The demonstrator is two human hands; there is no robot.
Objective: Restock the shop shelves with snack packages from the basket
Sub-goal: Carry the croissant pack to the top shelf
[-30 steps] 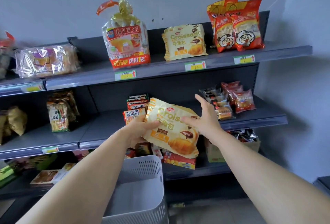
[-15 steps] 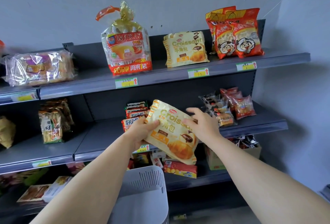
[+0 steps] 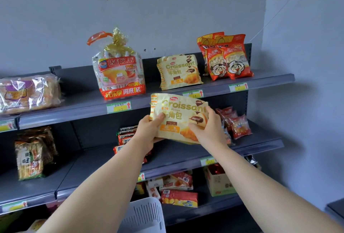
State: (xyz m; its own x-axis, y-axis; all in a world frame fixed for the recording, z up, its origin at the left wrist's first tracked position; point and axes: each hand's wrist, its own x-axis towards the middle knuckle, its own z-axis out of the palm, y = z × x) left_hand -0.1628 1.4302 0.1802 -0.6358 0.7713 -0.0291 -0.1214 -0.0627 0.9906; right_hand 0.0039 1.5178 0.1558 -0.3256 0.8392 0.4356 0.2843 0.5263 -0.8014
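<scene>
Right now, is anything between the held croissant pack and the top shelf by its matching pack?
No package blocks it. Left hand and right hand hold the croissant pack at the front edge of the top shelf, which it must clear; space before the matching pack looks bare.

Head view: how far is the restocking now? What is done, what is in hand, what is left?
Done: one matching yellow croissant bag stands on the grey metal top shelf. In hand: the left hand and right hand grip a second yellow plastic croissant bag near that shelf's front edge. Left: probably setting it on the shelf; what remains in the white plastic basket is hidden.
</scene>
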